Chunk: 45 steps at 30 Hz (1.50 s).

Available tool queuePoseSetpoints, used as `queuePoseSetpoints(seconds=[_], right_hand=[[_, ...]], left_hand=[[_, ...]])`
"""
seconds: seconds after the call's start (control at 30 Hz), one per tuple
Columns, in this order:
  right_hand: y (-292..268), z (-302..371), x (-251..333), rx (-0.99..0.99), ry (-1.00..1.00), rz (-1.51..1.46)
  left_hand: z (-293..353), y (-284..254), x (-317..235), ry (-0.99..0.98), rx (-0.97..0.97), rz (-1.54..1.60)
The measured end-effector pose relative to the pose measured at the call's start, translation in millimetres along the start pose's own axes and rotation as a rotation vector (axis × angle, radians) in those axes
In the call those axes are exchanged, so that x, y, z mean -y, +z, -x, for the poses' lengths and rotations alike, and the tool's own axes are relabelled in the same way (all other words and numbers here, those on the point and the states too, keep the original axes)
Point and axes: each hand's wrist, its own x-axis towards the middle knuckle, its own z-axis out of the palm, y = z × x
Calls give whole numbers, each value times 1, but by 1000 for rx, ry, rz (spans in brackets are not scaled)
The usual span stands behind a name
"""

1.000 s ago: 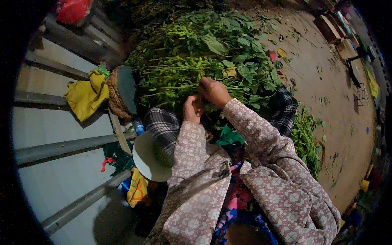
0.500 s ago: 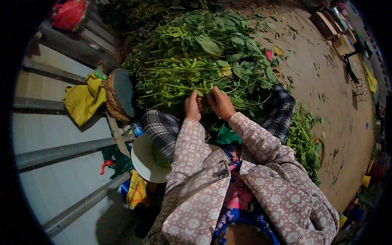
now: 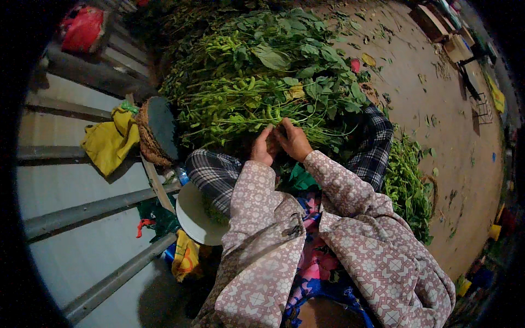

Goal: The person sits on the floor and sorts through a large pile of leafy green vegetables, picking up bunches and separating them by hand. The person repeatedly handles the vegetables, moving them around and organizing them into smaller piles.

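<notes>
Down at the greens, left hand and right hand pinching stems together (fingertips touching), bowl by knee

one head-worn fisheye view is looking steeply down from above the person's own lap, facing forward over the patterned sleeves coming up from the lower edge. it is sitting close to the left hand and right hand, while the pile of greens is filling the centre top and the dirt ground is curving away right.
</notes>
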Motion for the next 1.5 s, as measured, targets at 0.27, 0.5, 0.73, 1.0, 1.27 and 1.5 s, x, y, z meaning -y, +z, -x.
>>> queuePoseSetpoints(seconds=[0.27, 0.5, 0.73, 1.0, 1.27, 1.5], right_hand=[[-7, 8, 0, 182, 150, -43], [-4, 13, -5, 253, 201, -259], [-13, 14, -4, 305, 12, -304], [-24, 7, 13, 485, 705, -854], [-25, 8, 14, 517, 793, -960], [-28, 8, 41, 369, 750, -895]], left_hand=[[20, 45, -1, 79, -172, -86], [15, 17, -5, 126, -119, -204], [17, 21, -5, 174, -141, -357], [25, 28, -9, 107, -102, -239], [23, 20, -7, 48, -163, -155], [28, 40, 4, 237, -85, -441]])
